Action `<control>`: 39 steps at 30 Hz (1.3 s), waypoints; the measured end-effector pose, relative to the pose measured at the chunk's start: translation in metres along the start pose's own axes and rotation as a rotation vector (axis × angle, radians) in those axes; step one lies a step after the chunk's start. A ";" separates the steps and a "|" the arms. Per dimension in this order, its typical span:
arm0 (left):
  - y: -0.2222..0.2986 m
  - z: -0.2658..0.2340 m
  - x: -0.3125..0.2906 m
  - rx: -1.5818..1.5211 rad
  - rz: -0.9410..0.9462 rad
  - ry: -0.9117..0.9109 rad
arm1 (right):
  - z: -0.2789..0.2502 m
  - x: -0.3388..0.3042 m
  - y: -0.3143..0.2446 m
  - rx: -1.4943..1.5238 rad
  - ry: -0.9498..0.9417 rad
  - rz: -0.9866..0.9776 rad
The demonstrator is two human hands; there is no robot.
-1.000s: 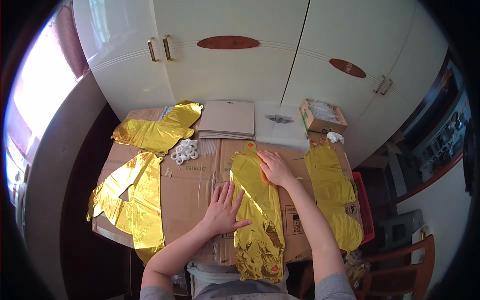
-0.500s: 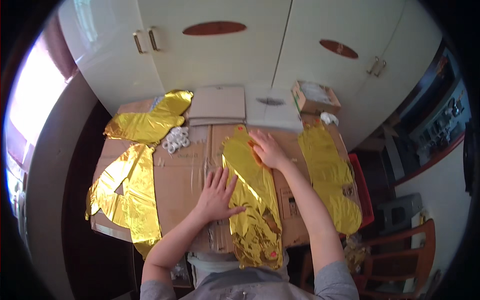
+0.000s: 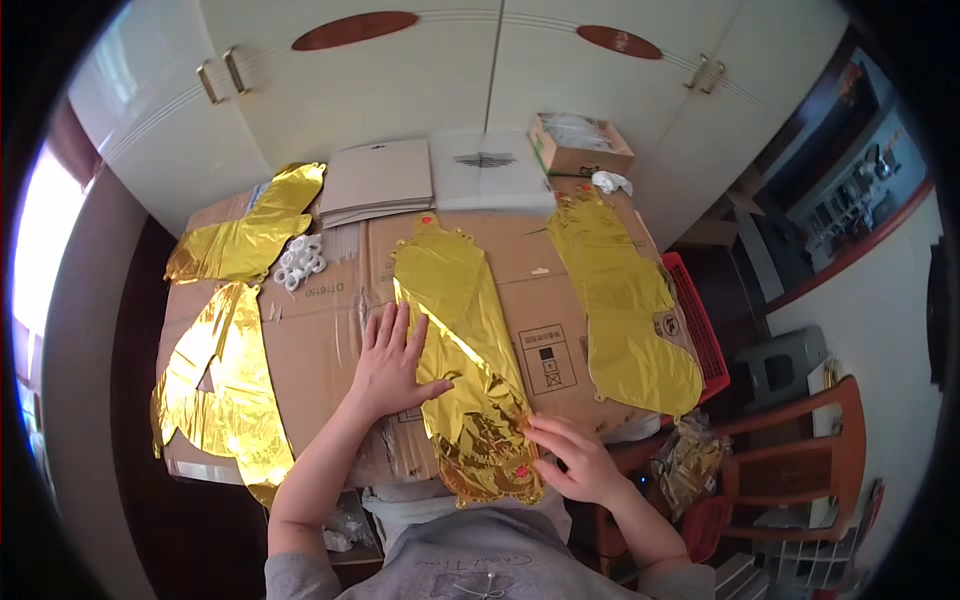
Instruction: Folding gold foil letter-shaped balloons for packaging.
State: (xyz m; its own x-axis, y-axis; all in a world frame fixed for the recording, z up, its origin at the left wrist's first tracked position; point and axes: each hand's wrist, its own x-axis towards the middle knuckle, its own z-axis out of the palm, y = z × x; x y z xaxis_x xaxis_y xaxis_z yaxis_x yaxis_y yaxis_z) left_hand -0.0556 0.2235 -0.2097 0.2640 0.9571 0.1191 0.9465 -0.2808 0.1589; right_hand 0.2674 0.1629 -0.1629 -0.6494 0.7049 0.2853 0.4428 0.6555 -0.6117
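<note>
A flat gold foil balloon (image 3: 455, 270) lies lengthwise down the middle of the cardboard-covered table. Its near end is crumpled and hangs toward my lap. My left hand (image 3: 388, 375) presses flat on its left edge, fingers spread, thumb across the foil. At the lower right edge is my right hand (image 3: 578, 462), fingers bent, their tips touching the foil beside a small red spot. A gap shows between thumb and fingers there. Another flat gold balloon (image 3: 620, 300) lies to the right, and on the left are an A-shaped one (image 3: 250, 370) and a folded one (image 3: 245, 235).
White ring-like pieces (image 3: 299, 260) are heaped at the left. Behind are stacked grey-brown boards (image 3: 377, 178), a pale sheet (image 3: 480, 190) and a box of clear plastic (image 3: 583, 145). A red basket (image 3: 697, 320) and wooden chair (image 3: 800, 470) stand right.
My right hand has moved from the balloon's far right edge down to its near end. My left hand stays flat on the left edge. The view has shifted slightly.
</note>
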 end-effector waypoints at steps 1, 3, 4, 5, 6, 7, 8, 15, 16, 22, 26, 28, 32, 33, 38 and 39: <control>0.000 -0.001 0.001 -0.002 -0.001 -0.002 | 0.009 0.004 -0.001 -0.058 0.017 0.009; -0.002 -0.001 -0.002 0.019 -0.008 -0.011 | 0.026 0.006 0.009 -0.116 0.035 -0.023; -0.002 -0.001 -0.002 0.018 -0.006 -0.010 | 0.032 0.003 0.014 -0.149 0.021 -0.036; -0.001 -0.001 -0.002 0.017 -0.005 -0.010 | 0.035 0.001 0.018 -0.182 0.006 -0.049; 0.000 0.000 -0.003 0.015 -0.011 -0.017 | 0.041 -0.003 0.022 -0.207 -0.017 -0.062; 0.001 -0.003 -0.001 0.009 -0.016 -0.032 | 0.044 -0.006 0.025 -0.247 -0.019 -0.077; 0.003 -0.005 0.001 0.029 -0.010 -0.020 | 0.044 -0.007 0.027 -0.265 -0.015 -0.081; 0.056 -0.024 -0.012 -0.059 0.272 -0.131 | 0.044 -0.006 0.025 -0.247 0.001 -0.070; 0.062 -0.022 -0.015 -0.071 0.332 -0.150 | 0.041 -0.005 0.025 -0.233 -0.003 -0.064; 0.065 -0.006 -0.022 0.000 0.453 -0.111 | 0.028 -0.012 0.029 -0.198 0.072 0.034; 0.065 -0.005 -0.022 0.033 0.479 -0.129 | 0.030 -0.013 0.031 -0.238 0.016 0.082; 0.065 -0.009 -0.022 0.037 0.474 -0.156 | 0.030 -0.011 0.030 -0.242 0.004 0.102; 0.064 -0.011 -0.022 0.034 0.480 -0.156 | 0.030 -0.010 0.030 -0.249 0.001 0.116; 0.064 -0.010 -0.022 0.032 0.485 -0.155 | 0.031 -0.010 0.030 -0.247 0.000 0.122; 0.059 -0.012 -0.022 0.029 0.509 -0.162 | 0.027 -0.008 0.025 -0.320 -0.057 0.126; 0.059 -0.012 -0.021 0.027 0.511 -0.165 | 0.026 -0.007 0.025 -0.319 -0.062 0.133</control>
State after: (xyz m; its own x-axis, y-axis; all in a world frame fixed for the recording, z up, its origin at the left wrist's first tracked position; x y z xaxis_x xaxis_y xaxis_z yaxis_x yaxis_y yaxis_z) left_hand -0.0074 0.1854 -0.1912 0.7156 0.6983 0.0189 0.6939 -0.7137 0.0954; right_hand 0.2669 0.1670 -0.1993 -0.6050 0.7785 0.1672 0.6906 0.6176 -0.3763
